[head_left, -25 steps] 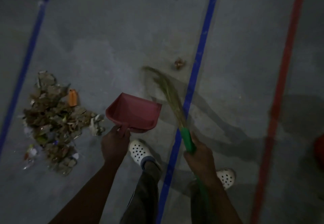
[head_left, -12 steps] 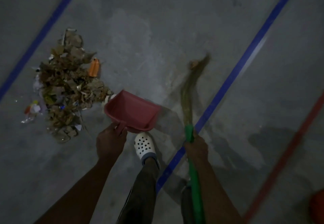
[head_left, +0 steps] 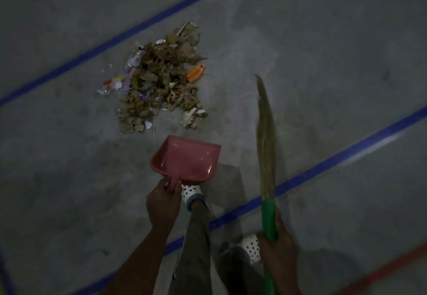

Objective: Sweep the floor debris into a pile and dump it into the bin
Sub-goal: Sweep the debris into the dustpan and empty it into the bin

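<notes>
A red dustpan (head_left: 187,159) is gripped by its handle in the left hand (head_left: 163,202), fingers curled round it; its mouth is turned toward the far debris pile (head_left: 161,79), near but apart. A broom (head_left: 265,137) is held by its green handle in the right hand (head_left: 278,246), bristles pointing far, right of the pile; an orange piece (head_left: 196,72) is seen at the pile's right edge; blue lines (head_left: 346,153) cross the floor (head_left: 69,179).

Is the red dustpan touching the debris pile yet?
Apart. The head view shows a strip of bare floor between the front lip of the red dustpan and the nearest scraps of the debris pile.
</notes>
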`<action>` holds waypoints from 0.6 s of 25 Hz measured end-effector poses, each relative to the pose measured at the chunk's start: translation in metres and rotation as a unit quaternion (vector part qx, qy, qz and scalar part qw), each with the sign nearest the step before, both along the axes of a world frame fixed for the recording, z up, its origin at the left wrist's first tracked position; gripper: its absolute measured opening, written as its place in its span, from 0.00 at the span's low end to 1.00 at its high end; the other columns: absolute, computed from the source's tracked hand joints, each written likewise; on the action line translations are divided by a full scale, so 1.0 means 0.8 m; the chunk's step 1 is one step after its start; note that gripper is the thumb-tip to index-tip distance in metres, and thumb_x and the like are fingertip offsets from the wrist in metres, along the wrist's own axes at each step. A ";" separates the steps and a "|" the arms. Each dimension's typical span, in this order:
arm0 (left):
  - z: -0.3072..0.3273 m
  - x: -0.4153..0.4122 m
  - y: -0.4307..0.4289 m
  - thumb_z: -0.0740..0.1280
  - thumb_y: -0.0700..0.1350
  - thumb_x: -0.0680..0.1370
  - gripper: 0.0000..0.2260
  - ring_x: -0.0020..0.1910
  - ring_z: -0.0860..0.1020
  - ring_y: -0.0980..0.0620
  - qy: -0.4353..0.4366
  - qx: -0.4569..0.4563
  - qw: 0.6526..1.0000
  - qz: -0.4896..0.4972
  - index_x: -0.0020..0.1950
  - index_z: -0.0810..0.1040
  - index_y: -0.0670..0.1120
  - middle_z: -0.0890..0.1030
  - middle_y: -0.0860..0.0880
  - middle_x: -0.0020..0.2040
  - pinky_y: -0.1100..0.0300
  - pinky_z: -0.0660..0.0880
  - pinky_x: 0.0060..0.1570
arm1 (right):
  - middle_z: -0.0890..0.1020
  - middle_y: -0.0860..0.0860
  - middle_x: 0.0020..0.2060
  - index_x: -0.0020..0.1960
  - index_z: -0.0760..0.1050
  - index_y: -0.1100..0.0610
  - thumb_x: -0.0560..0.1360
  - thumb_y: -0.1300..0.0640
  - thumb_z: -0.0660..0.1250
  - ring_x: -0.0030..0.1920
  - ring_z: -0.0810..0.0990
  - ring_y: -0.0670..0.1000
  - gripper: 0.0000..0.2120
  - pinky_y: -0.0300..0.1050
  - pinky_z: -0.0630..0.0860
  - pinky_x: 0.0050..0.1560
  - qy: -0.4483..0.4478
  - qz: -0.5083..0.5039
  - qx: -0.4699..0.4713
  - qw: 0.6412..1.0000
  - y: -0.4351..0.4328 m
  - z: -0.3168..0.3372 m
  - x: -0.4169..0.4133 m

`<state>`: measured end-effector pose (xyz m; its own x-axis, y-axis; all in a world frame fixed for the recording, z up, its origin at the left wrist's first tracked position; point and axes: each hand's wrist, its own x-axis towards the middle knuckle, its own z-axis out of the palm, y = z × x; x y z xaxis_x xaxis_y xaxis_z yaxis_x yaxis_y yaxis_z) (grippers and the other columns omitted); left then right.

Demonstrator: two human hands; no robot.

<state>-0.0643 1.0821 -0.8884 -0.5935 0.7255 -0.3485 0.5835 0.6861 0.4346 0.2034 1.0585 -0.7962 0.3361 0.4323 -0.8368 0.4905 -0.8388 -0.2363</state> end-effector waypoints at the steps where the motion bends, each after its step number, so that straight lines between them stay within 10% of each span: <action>1: -0.004 -0.007 -0.016 0.74 0.47 0.72 0.10 0.39 0.82 0.42 0.001 0.002 1.000 0.018 0.52 0.83 0.46 0.84 0.44 0.39 0.52 0.78 0.41 | 0.80 0.53 0.46 0.81 0.55 0.40 0.75 0.59 0.69 0.44 0.78 0.55 0.40 0.47 0.77 0.51 -0.008 0.004 -0.016 1.000 0.006 -0.011 0.005; 9: -0.042 -0.074 -0.105 0.72 0.45 0.75 0.09 0.39 0.81 0.44 0.011 -0.027 0.987 0.157 0.53 0.83 0.42 0.83 0.42 0.39 0.57 0.70 0.42 | 0.85 0.57 0.47 0.69 0.75 0.48 0.67 0.55 0.70 0.43 0.85 0.60 0.29 0.53 0.84 0.42 0.139 0.025 -0.114 0.983 0.032 -0.173 -0.151; 15: -0.021 -0.148 -0.076 0.73 0.46 0.75 0.12 0.39 0.82 0.43 0.017 -0.001 0.975 0.221 0.55 0.83 0.42 0.84 0.41 0.39 0.59 0.69 0.40 | 0.82 0.55 0.32 0.66 0.70 0.34 0.77 0.66 0.67 0.26 0.77 0.54 0.29 0.46 0.77 0.26 0.228 -0.097 -0.041 0.968 0.067 -0.061 -0.272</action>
